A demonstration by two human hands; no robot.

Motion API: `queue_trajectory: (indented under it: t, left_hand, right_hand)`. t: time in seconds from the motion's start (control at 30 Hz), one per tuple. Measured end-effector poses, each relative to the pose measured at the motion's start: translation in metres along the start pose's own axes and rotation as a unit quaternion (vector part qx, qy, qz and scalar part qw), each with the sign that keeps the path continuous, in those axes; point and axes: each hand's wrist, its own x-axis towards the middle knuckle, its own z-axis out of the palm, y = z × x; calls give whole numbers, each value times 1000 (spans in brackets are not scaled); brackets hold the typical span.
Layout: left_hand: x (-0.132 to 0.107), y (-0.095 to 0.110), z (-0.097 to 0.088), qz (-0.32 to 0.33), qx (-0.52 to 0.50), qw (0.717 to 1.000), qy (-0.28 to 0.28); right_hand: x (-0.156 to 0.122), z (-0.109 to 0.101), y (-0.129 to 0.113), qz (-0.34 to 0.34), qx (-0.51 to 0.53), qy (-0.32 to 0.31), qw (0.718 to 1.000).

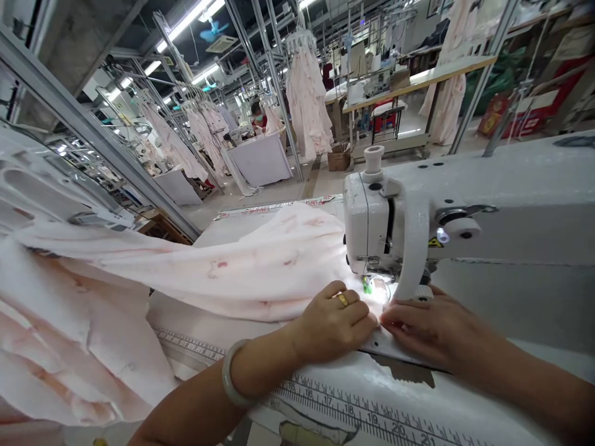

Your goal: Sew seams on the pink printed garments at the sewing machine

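Observation:
A white sewing machine (pixel 372 217) stands at the right, its lamp lighting the needle area. Pale pink printed fabric (pixel 260 266) stretches from the left across the table to the presser foot, where a small green part (pixel 367 285) shows. My left hand (pixel 337 322), with a ring on one finger, is closed on the fabric's edge just in front of the foot. Close beside it, my right hand (pixel 425 325) pinches the same edge between thumb and fingers. The fingertips of both hands nearly meet. The needle itself is hard to make out in the glare.
A measuring tape (pixel 348 409) runs along the table's front edge. More pink fabric (pixel 79 347) hangs down at the left over a white hanger-like frame (pixel 51 179). Metal posts (pixel 93 124), hanging garments (pixel 307 93) and other worktables (pixel 418 80) stand behind.

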Motion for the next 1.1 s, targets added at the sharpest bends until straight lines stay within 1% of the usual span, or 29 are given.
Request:
queue_trajectory:
  t: [0.03,0.1,0.17,0.23,0.3,0.4,0.47,0.6,0.7,0.8,0.93,1.07,1.1]
  left_hand:
    - [0,-1,-1,19,1,1000,-1]
    - [1,-3,-1,47,0,999,-21]
    - [0,-4,-1,52,-4,997,-50]
    - [-1,-5,-1,45,-11,997,-67]
    - [-3,-4,-1,35,-20,997,-69]
    - [-6,-4,-1,6,-31,997,-70]
    - [-7,-4,-1,-4,-30,996,-80]
    - [-8,-3,2,-2,-32,994,-105]
    - [-10,0,5,-19,-38,992,-121]
    - [-10,3,6,-44,-56,990,-125]
    - [-9,6,4,-81,-82,982,-149]
    - [-6,7,6,-88,-75,980,-162]
    - [-6,6,8,-90,-72,979,-165]
  right_hand:
    - [3,-3,-3,-15,-6,-10,1000]
    - [8,-10,-5,-47,-21,-12,999]
    - [10,-15,-3,-72,-43,9,996]
    - [9,-19,6,-91,-76,38,992]
    - [5,-19,16,-102,-111,53,987]
    - [1,-16,28,-123,-141,42,981]
    - [0,-13,29,-135,-141,39,980]
    - [4,-11,18,-119,-124,26,985]
    - [8,-14,12,-112,-119,9,987]
    - [7,-15,13,-112,-122,6,986]
    - [-3,-11,19,-114,-125,-12,985]
    - [-7,-10,19,-132,-164,3,978]
    - [-6,-10,17,-120,-168,6,978]
